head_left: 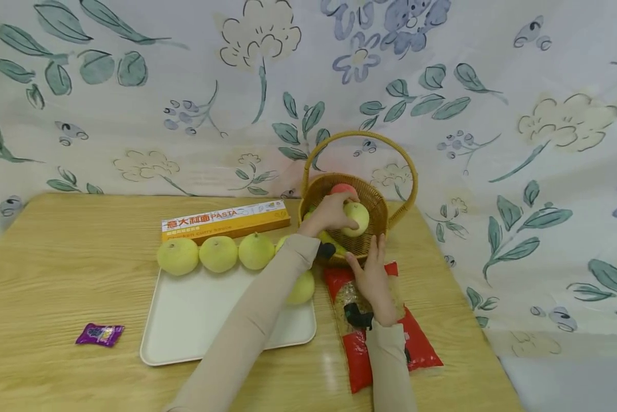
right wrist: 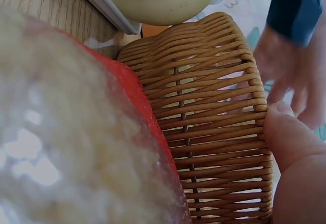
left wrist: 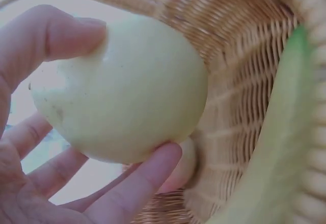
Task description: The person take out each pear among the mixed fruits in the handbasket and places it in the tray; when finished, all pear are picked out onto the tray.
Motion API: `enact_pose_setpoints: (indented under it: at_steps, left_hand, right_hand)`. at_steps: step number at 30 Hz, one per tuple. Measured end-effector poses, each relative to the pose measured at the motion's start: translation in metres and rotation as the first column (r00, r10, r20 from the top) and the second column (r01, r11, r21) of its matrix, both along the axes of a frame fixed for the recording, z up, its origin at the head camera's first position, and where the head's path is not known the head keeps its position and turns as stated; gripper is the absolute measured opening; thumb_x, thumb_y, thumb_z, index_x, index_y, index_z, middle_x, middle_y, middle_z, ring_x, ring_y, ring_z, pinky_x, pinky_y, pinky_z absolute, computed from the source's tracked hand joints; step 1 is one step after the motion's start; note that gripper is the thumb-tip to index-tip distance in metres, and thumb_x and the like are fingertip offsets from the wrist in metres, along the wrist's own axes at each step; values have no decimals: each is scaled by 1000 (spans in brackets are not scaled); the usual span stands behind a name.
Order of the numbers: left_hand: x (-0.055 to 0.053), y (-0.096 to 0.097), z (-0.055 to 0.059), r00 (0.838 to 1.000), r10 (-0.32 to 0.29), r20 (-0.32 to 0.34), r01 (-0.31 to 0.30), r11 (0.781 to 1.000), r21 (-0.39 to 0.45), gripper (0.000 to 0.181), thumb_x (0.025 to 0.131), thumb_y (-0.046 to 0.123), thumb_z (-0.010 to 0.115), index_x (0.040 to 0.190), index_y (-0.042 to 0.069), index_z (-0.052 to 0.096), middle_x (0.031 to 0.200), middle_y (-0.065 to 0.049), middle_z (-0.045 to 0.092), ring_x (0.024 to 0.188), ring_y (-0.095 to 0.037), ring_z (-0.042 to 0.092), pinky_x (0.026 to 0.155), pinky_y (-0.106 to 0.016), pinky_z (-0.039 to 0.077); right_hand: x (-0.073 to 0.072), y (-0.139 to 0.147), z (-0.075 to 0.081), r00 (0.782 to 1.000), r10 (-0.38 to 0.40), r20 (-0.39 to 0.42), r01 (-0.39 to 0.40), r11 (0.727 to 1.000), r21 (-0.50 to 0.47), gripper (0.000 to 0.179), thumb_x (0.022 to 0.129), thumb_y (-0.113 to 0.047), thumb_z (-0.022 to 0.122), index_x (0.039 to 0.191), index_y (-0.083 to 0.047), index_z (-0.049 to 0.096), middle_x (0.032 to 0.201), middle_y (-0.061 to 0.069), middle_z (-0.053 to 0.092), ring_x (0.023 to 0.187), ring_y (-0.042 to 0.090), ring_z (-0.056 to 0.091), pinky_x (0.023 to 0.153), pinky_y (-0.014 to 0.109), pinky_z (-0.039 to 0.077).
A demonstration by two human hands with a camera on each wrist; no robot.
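My left hand [head_left: 334, 213] holds a round pale yellow-green fruit [head_left: 357, 220] inside the wicker basket [head_left: 372, 197], its thumb and fingers spread round it in the left wrist view. A reddish fruit [head_left: 343, 189] lies behind it, and a banana [left wrist: 277, 132] rests along the basket wall. At the basket's front right, my right hand [head_left: 374, 280] has fingers extended over the rim. Its thumb [right wrist: 290, 137] touches the rim in the right wrist view, while its other fingers are hidden there.
A white tray [head_left: 195, 315] with several similar fruits [head_left: 218, 254] stands left, partly behind my left sleeve. A pasta box [head_left: 226, 220] lies behind it. Red-and-clear bags [head_left: 357, 343] lie under my right forearm; a purple packet [head_left: 99, 335] sits far left. The basket handle [head_left: 362, 134] arches upward.
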State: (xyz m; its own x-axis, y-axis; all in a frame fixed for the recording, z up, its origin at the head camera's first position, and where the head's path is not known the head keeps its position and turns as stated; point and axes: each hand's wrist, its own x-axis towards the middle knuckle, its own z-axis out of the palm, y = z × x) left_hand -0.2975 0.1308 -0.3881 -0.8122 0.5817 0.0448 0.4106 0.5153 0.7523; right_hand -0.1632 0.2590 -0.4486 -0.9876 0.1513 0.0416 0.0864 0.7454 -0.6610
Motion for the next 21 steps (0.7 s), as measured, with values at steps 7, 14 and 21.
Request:
enact_pose_setpoints:
  at_steps: [7, 14, 21]
  left_hand:
    - [42, -44, -2, 991, 116, -62, -103, 978, 182, 63, 75, 21, 83, 132, 16, 57, 131, -5, 59, 119, -24, 55, 98, -42, 47]
    - [99, -113, -4, 968, 242, -61, -217, 938, 271, 64, 72, 18, 82, 131, 17, 57, 132, -7, 58, 110, -29, 59, 89, -45, 51]
    - [135, -170, -3, 928, 371, -40, -359, 917, 175, 65, 73, 19, 81, 132, 14, 55, 135, -12, 53, 115, -31, 54, 93, -48, 47]
  right_hand:
    - [0, 1, 0, 1000, -3, 6, 3, 1000, -4, 84, 100, -41, 48, 153, 5, 1, 160, 25, -12, 146, 47, 10, 104, 63, 36]
    - [3, -2, 1, 1000, -3, 20, 3, 1000, 3, 84, 101, -40, 47, 153, 5, 0, 160, 25, -12, 145, 48, 13, 97, 61, 42]
    - [4, -4, 3, 1000, -6, 18, 6, 1000, 9, 84, 100, -41, 47, 153, 5, 0, 160, 25, -12, 143, 49, 21, 91, 61, 45]
